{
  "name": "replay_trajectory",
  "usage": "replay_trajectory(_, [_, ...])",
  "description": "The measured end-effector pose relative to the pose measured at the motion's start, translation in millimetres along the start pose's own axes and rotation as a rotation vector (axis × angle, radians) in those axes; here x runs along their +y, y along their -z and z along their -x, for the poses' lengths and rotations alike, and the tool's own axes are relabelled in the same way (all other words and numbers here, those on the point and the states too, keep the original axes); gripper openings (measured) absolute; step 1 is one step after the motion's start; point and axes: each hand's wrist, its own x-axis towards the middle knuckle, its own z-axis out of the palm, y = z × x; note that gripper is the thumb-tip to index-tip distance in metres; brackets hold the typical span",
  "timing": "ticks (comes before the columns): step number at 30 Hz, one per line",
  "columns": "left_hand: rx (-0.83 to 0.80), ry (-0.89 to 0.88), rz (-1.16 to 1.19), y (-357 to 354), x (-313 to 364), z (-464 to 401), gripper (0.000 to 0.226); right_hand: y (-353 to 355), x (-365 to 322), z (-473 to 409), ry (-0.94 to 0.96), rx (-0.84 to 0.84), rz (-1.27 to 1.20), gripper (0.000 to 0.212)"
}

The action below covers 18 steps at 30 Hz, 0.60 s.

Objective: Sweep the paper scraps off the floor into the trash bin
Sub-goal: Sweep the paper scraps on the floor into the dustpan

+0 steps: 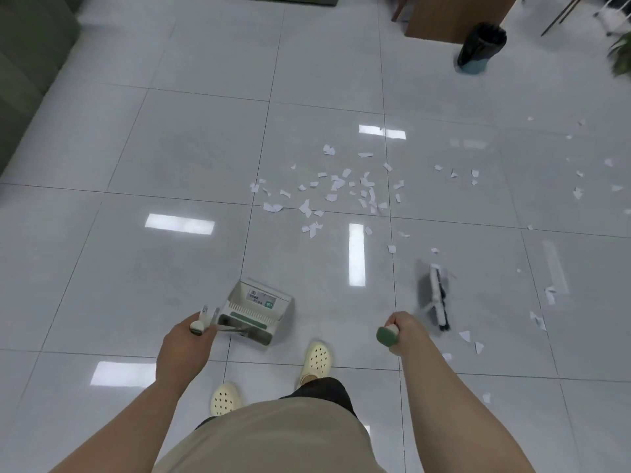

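The person stood on the pale tiled floor (136,158) with both arms held out and down. The right hand (401,331) was curled round the green-capped top of a broom (438,298), whose dark bristled head sat low and a little ahead and to the right of that hand, blurred in the picture. The left hand (186,343) gripped the handle end of a white dustpan (254,310), which hung or stood just ahead of that hand, its mouth turned away from the person; I could see a label on its inner wall, and nothing else plainly lay in it. The scraps (336,191) lay mostly in a loose cluster well ahead of both hands, nearer the right one, with thinner strays trailing off to the right and a few beside the broom head and near the right forearm. The bin (481,47), lined with a black bag, stood far off at the upper right, beside a brown wooden piece of furniture (454,15), well apart from the scraps; I could not tell what it held. Two cream clogs (316,358) showed below, between the arms.
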Motion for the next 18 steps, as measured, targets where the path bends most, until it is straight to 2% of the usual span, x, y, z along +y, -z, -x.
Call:
replay_trajectory(6, [0.018, -0.006, -0.017, -40, 50, -9, 0.011, -16, -46, -16, -0.041, -0.077, -0.224, 0.01])
replay_trajectory(11, [0.032, -0.035, -0.013, -63, 81, -18, 0.03, -45, -43, -1, 0.035, -0.174, -0.197, 0.021])
replay_trajectory(13, [0.024, -0.045, -0.029, -66, 89, -23, 0.027, -56, -43, 5, 0.079, -0.213, -0.194, 0.026])
replay_trajectory(18, [0.03, -0.061, -0.025, -63, 102, -34, 0.017, -105, -47, 36, 0.113, -0.386, -0.107, 0.016])
